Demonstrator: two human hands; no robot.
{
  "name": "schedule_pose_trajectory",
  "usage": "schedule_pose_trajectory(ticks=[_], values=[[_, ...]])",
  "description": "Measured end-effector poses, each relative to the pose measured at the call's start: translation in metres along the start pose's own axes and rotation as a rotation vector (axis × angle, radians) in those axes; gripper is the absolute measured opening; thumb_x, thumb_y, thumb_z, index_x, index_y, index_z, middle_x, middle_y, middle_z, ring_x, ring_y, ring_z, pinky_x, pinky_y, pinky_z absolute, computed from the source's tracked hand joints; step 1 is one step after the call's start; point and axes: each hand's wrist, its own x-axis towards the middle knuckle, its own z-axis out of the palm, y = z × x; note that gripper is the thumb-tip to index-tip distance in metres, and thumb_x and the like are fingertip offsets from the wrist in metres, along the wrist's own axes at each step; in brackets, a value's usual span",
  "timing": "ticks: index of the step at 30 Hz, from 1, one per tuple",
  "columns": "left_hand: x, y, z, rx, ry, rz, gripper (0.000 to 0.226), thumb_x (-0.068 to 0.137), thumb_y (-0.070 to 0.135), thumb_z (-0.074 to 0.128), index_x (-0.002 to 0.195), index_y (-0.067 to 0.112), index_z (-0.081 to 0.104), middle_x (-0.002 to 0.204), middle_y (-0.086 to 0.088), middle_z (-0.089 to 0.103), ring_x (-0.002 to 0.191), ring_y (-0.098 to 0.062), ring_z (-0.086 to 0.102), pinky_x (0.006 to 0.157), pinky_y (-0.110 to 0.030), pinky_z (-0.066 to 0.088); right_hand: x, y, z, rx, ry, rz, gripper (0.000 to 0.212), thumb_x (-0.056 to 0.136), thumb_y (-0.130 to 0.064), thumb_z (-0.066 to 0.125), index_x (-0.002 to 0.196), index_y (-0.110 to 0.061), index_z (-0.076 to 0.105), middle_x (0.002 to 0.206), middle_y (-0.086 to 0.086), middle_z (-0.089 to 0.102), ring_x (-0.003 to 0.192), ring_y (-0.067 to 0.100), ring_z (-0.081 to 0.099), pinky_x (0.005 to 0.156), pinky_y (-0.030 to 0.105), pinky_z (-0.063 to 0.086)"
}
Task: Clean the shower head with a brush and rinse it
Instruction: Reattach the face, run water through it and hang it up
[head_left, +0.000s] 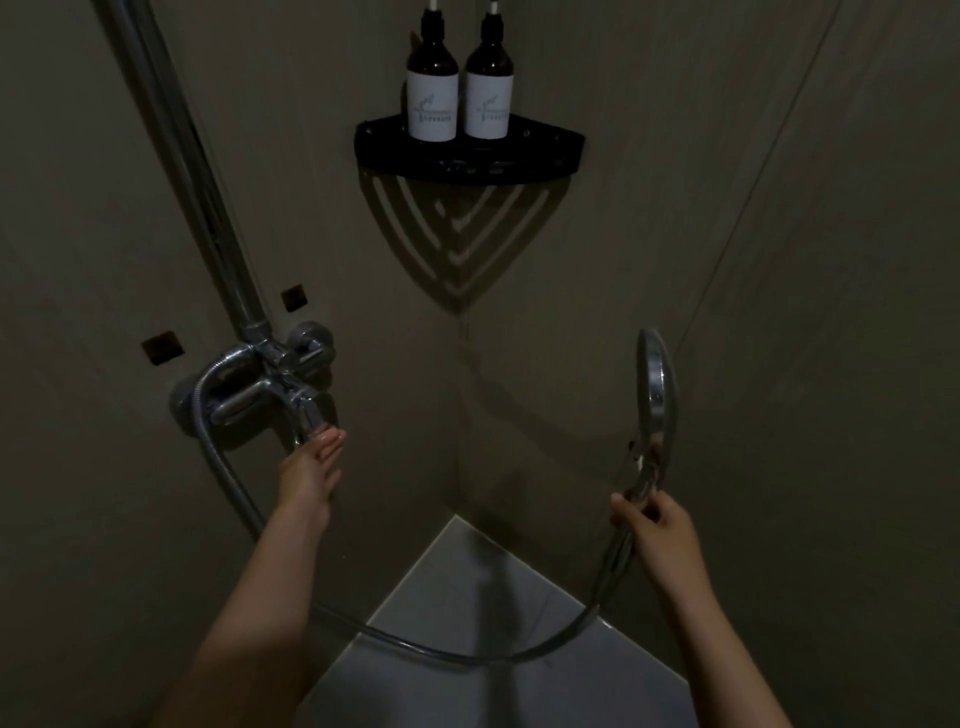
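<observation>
The right hand (657, 525) gripped the handle of the shower head (657, 387), holding it upright to the right of the mixer (270, 382), face side-on toward the corner. The left hand (311, 467) lay open, fingertips touching the mixer's lever (310, 413), gripping nothing. No water showed and no brush was in view, so this looked like the rinse. Done well, the lever should be eased gently while the head was tipped down toward the floor, to spare the walls. The hose (415, 644) looped low from the mixer, clear of both arms. Above, two bottles (460, 83) stood on a corner shelf (545, 150), well out of the way.
</observation>
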Motion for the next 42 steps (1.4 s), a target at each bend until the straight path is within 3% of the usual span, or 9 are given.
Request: schedule_pose_trajectory(ticks=[5, 12, 17, 21, 30, 33, 36, 42], values=[[0.002, -0.008, -0.005, 0.099, -0.001, -0.054, 0.037, 0.097, 0.017, 0.037, 0.131, 0.016, 0.053, 0.138, -0.003, 0.054, 0.132, -0.018, 0.044, 0.105, -0.037, 0.031, 0.004, -0.001, 0.008, 0.015, -0.012, -0.017, 0.010, 0.089, -0.018, 0.061, 0.085, -0.010, 0.062, 0.079, 0.007, 0.064, 0.081, 0.023, 0.062, 0.070, 0.032, 0.045], [0.011, -0.014, -0.008, 0.103, 0.007, -0.064, 0.035, 0.091, 0.014, 0.048, 0.124, 0.016, 0.059, 0.133, -0.002, 0.057, 0.110, -0.012, 0.050, 0.091, -0.032, 0.034, 0.005, -0.001, 0.013, 0.020, -0.031, -0.014, 0.008, 0.089, -0.018, 0.061, 0.086, -0.011, 0.063, 0.083, 0.008, 0.065, 0.084, 0.023, 0.062, 0.077, 0.035, 0.045], [0.014, -0.015, -0.008, 0.088, 0.013, -0.075, 0.035, 0.090, 0.013, 0.052, 0.123, 0.016, 0.060, 0.135, -0.008, 0.056, 0.130, -0.025, 0.047, 0.090, -0.032, 0.034, 0.011, -0.003, 0.014, 0.023, -0.042, -0.029, 0.010, 0.089, -0.017, 0.061, 0.079, -0.014, 0.060, 0.078, 0.006, 0.063, 0.082, 0.025, 0.061, 0.073, 0.034, 0.045], [0.013, -0.015, -0.009, 0.122, 0.000, -0.076, 0.036, 0.091, 0.013, 0.050, 0.126, 0.018, 0.058, 0.135, -0.003, 0.057, 0.128, -0.020, 0.049, 0.091, -0.031, 0.035, 0.014, -0.005, 0.015, 0.028, -0.050, -0.017, 0.009, 0.089, -0.018, 0.061, 0.080, -0.017, 0.060, 0.080, 0.005, 0.064, 0.084, 0.025, 0.062, 0.081, 0.038, 0.047], [-0.005, -0.016, 0.007, 0.125, 0.025, -0.030, 0.035, 0.093, 0.016, 0.050, 0.128, 0.016, 0.051, 0.138, -0.008, 0.050, 0.130, -0.026, 0.044, 0.089, -0.035, 0.037, 0.011, -0.012, 0.018, 0.055, -0.069, -0.072, 0.009, 0.088, -0.017, 0.062, 0.081, -0.013, 0.059, 0.081, 0.008, 0.064, 0.084, 0.023, 0.063, 0.073, 0.031, 0.045], [-0.024, -0.027, 0.025, 0.207, -0.067, -0.027, 0.037, 0.092, 0.015, 0.053, 0.129, 0.013, 0.050, 0.139, -0.008, 0.049, 0.127, -0.022, 0.045, 0.088, -0.034, 0.037, 0.009, -0.014, 0.022, 0.060, -0.097, -0.074, 0.007, 0.089, -0.019, 0.061, 0.087, -0.012, 0.061, 0.085, 0.008, 0.065, 0.086, 0.022, 0.062, 0.075, 0.032, 0.046], [-0.049, -0.036, 0.046, 0.348, -0.279, -0.009, 0.039, 0.091, 0.013, 0.056, 0.130, 0.013, 0.050, 0.137, -0.008, 0.049, 0.114, -0.016, 0.047, 0.088, -0.030, 0.039, 0.007, -0.013, 0.025, 0.060, -0.125, -0.079, 0.012, 0.090, -0.019, 0.060, 0.094, -0.008, 0.061, 0.089, 0.010, 0.065, 0.088, 0.023, 0.061, 0.078, 0.034, 0.047], [-0.093, -0.062, 0.098, 0.580, -0.726, -0.074, 0.068, 0.083, 0.000, 0.065, 0.142, 0.007, 0.031, 0.147, -0.013, 0.037, 0.137, -0.022, 0.036, 0.104, -0.025, 0.034, 0.005, -0.011, 0.031, 0.145, -0.221, -0.050, 0.004, 0.089, -0.009, 0.060, 0.092, -0.006, 0.060, 0.083, 0.008, 0.062, 0.079, 0.017, 0.058, 0.068, 0.020, 0.045]])
